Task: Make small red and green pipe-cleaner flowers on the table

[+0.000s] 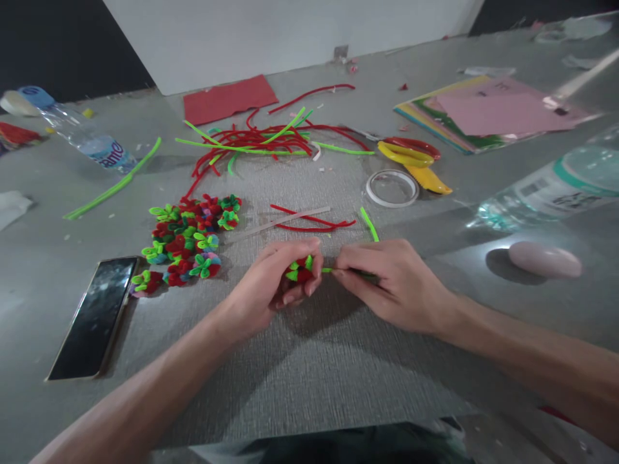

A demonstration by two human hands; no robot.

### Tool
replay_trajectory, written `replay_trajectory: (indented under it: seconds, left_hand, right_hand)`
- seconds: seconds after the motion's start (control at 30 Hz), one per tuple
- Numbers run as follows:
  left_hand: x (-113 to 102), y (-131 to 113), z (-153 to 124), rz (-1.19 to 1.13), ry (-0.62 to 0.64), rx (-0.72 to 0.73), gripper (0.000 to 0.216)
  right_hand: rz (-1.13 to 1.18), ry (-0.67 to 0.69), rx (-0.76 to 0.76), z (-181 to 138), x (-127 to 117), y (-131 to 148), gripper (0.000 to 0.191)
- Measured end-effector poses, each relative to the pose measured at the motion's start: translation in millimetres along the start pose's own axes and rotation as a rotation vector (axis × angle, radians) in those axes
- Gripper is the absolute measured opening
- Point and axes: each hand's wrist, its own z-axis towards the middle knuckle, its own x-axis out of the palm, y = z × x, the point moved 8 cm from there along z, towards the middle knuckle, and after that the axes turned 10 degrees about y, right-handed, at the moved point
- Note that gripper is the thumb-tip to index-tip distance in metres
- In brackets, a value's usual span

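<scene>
My left hand (285, 274) is closed around a small red and green pipe-cleaner flower (302, 270), partly hidden by the fingers. A green pipe cleaner (327, 270) runs from it to my right hand (387, 280), whose thumb and forefinger pinch the stem. To the left lies a heap of finished-looking pipe-cleaner flowers (178, 241) in red, green and some blue. Just beyond my hands are a few red pipe cleaners (314, 226), a pale translucent stick (285, 222) and a short green pipe cleaner (369, 224).
Red and green pipe cleaners (256, 142) lie in a pile farther back. Yellow-handled scissors (406, 154) and a tape roll (370, 190) sit right of it. A phone (94, 319) lies at left, bottles (97, 145) on both sides, coloured paper sheets (507, 109) at back right.
</scene>
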Motion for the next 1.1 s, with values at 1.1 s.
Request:
replay_trajectory:
  seconds: [1.1]
  left_hand:
    - [-12.0, -15.3, -4.6, 0.472, -0.159, 0.101, 0.013]
  right_hand:
    - [-0.001, 0.019, 0.035, -1.3, 2.2, -7.2, 0.027]
